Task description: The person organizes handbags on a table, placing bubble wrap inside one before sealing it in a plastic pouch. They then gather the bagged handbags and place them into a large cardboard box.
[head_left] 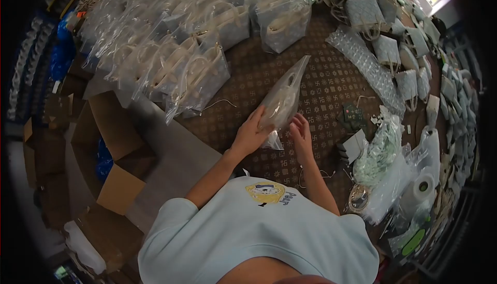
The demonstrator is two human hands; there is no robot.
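Head camera view: a clear plastic bag [283,100] with something pale inside is held over the middle of a brown patterned cloth [318,95], tilted so that its pointed top leans away to the right. The left hand [250,135] grips its lower left side, fingers closed on the plastic. The right hand [302,133] is at its lower right edge with the fingers bent; whether they pinch the plastic or only lie beside it, I cannot tell. A small flap of plastic [273,142] sticks out below, between the two hands.

Beyond the hands and to the left, many wrapped handbags [204,79] stand packed close together, with a thin cord [220,102] on the cloth near them. At the far right are unwrapped handbags [365,12], and a strip of bubble wrap [362,64] lies just beside them. Nearer, right of the right hand, are a dark green packet [353,116], a heap of crumpled plastic [380,152] and a white roll [422,188]. An open cardboard box [121,188] stands to the left of the person's light blue shirt [259,232].
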